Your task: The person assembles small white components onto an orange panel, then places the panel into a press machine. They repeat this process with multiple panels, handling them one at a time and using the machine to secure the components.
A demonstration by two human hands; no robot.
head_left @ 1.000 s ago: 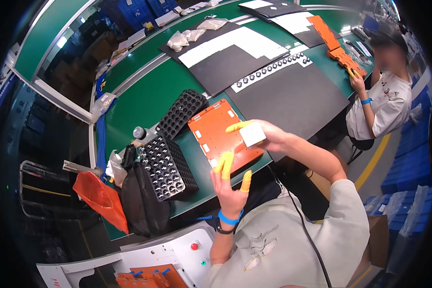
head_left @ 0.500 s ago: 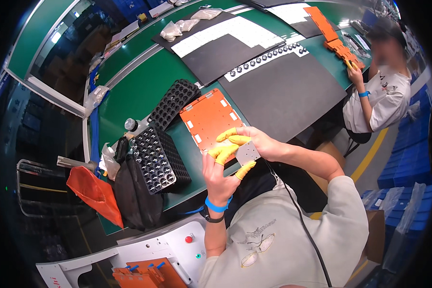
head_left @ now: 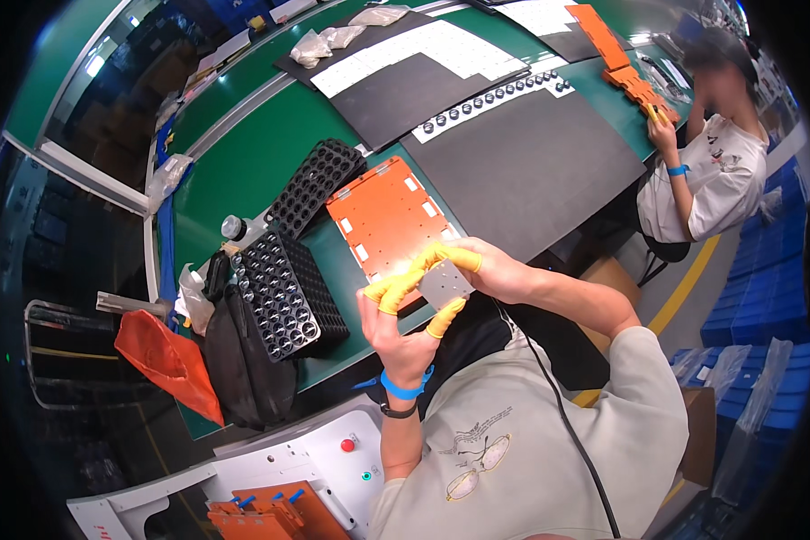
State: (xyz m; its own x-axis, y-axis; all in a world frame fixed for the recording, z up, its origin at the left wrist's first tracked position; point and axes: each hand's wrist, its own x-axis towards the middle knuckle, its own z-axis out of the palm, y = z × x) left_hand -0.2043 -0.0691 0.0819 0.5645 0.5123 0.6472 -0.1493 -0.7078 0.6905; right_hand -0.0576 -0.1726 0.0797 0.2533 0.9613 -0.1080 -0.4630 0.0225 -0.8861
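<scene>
Between my two hands is a small grey square metal plate (head_left: 445,286) with several small holes, tilted toward me. My left hand (head_left: 400,340), in yellow finger cots, grips its left and lower edges, with the thumb below. Yellow-covered fingers of my right hand (head_left: 493,268) close on its upper right edge. Just beyond the hands an orange flat fixture board (head_left: 382,211) lies on the green table (head_left: 229,166); my hands hide its near edge. White pads and metal strips sit along that board's sides.
Left of the board stand a black tray of round parts (head_left: 283,301) and a second black tray (head_left: 319,189). A black mat (head_left: 522,171) lies to the right, with a white strip of round parts (head_left: 486,106) behind. At far right a person (head_left: 706,171) handles an orange fixture.
My fingers have shifted around the plate, the right ones drawing closer to the left ones. The whole scene sits slightly further left in view.
</scene>
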